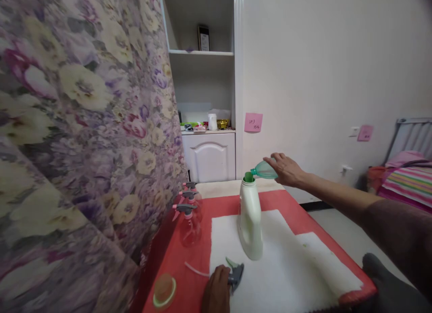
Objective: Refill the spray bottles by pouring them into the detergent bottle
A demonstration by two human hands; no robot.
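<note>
My right hand (286, 169) is closed around a clear green spray bottle (263, 170), which lies almost on its side in the air. The bottle's neck points left, at a small green funnel (249, 176) in the mouth of a pale green jug (250, 221). The jug stands upright on a white cloth (276, 277). Low in the view, my left hand (216, 291) grips a grey trigger spray head (236, 275) with a green lever. Its thin dip tube (195, 269) sticks out to the left. Whether liquid is flowing cannot be made out.
Several pink spray bottles with grey heads (189, 223) stand along the left edge of the red-covered table (216, 205). A round cap (164, 291) lies front left. A folded white cloth (330, 261) is on the right. A floral curtain (101, 124) hangs close at left.
</note>
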